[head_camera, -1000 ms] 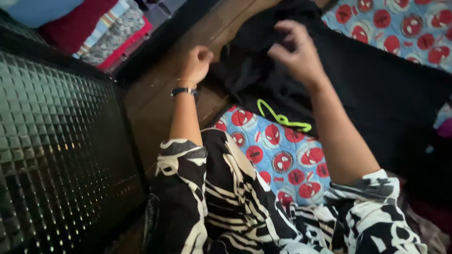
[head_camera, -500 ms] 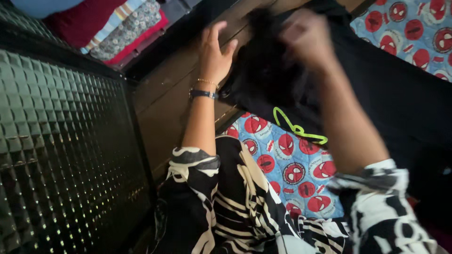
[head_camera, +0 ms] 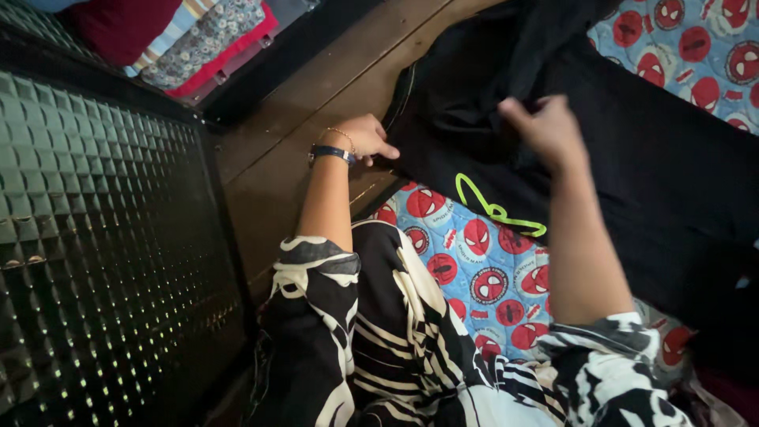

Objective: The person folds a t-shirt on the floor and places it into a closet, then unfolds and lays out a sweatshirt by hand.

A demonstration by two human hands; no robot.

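Blue quilted bedcover with red round prints [head_camera: 482, 269] carries a black cloth garment [head_camera: 632, 150]. Left hand [head_camera: 365, 139] pins its edge near the bedcover's wooden side, fingers narrow; right hand [head_camera: 547, 126] pinches a fold. Best keep tension even.

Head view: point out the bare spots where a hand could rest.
Bare brown wooden surface runs between the dark quilted panel and the black fabric garment, beside the left hand. The garment crowds the blue patterned bedsheet under the right hand.

Black garment [head_camera: 632, 150], trimmed with a neon yellow-green cord [head_camera: 494, 207]. Blue quilt [head_camera: 482, 261] printed with red round mask motifs. Sleeves [head_camera: 316, 316] patterned black and white. Dark brown wooden surface [head_camera: 292, 134]. Dark studded panel [head_camera: 103, 237] in a grid pattern. Red, striped and floral fabrics [head_camera: 190, 39] are stacked.
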